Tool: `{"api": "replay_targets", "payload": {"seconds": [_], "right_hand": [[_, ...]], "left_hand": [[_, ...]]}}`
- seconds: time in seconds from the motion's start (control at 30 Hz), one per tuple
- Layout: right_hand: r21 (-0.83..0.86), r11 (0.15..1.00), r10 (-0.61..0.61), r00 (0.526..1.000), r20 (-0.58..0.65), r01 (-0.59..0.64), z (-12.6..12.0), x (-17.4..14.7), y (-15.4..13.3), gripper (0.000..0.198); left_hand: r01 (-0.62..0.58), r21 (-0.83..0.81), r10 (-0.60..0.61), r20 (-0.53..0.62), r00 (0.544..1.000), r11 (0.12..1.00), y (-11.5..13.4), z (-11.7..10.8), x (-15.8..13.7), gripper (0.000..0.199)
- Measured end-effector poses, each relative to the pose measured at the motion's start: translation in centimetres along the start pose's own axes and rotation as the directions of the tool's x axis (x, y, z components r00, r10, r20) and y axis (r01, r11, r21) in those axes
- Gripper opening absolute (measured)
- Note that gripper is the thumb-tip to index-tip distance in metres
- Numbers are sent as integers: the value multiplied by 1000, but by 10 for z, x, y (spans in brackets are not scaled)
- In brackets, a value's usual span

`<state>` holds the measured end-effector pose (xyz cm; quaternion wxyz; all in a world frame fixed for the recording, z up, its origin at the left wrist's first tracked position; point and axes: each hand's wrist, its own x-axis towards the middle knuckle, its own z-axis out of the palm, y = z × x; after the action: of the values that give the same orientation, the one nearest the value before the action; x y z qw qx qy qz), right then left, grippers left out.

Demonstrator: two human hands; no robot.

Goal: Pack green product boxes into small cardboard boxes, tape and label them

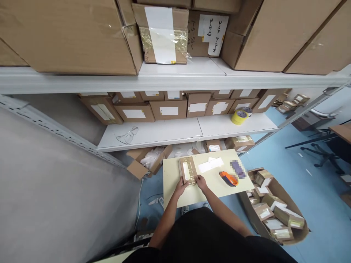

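A small cardboard box (193, 168) with a white label and shiny clear tape lies on the cream table (175, 197). My left hand (181, 187) grips its near left corner, thumb on top. At the near right edge, my right hand (201, 182) has its fingers closed on the same box. White paper slips (211, 165) lie to the right of the box. Beyond my right hand rests an orange and dark blue tape dispenser (229, 179), next to a blurred-out purple item (238, 169).
Grey shelving (170, 133) with labelled boxes stands ahead, holding glasses (128, 136) and yellow tape rolls (239, 117). Below it, left of the table, sits an open carton (161, 166) with white contents. A large carton (297, 204) of taped boxes is at the right.
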<state>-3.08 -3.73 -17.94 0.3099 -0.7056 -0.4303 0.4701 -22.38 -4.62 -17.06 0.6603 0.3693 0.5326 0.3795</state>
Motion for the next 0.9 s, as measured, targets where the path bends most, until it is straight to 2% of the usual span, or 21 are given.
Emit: {"api": "replay_targets", "payload": {"seconds": [0.1,0.2,0.27,0.37,0.47,0.6,0.77,0.9], "right_hand": [[36,999,-1,1000,-31,2,2,-3,-6,32],[68,998,-12,996,-91,18,-8,-13,-5,29],[100,994,-19,989,-150,34,-20,-23,-3,29],[204,977,-14,965,-262,70,-44,-42,0,32],[348,927,3,922,-387,143,-78,-63,1,36],[440,867,68,818,-571,235,-136,-91,4,45],[440,849,179,625,-760,292,-208,-130,27,55],[454,854,303,466,-831,255,-258,-160,68,61]], "left_hand": [[-26,-4,26,88,996,1000,14,-3,-4,92],[-37,5,36,170,985,999,29,-2,-1,91],[-27,18,22,216,976,999,39,8,2,94],[-9,68,-13,313,950,998,53,37,10,96],[-18,131,-43,449,893,991,68,81,18,94],[-78,203,-67,622,780,976,85,157,26,91],[-137,272,-122,754,645,953,88,267,19,94],[-211,337,-184,830,526,918,66,353,3,87]]}}
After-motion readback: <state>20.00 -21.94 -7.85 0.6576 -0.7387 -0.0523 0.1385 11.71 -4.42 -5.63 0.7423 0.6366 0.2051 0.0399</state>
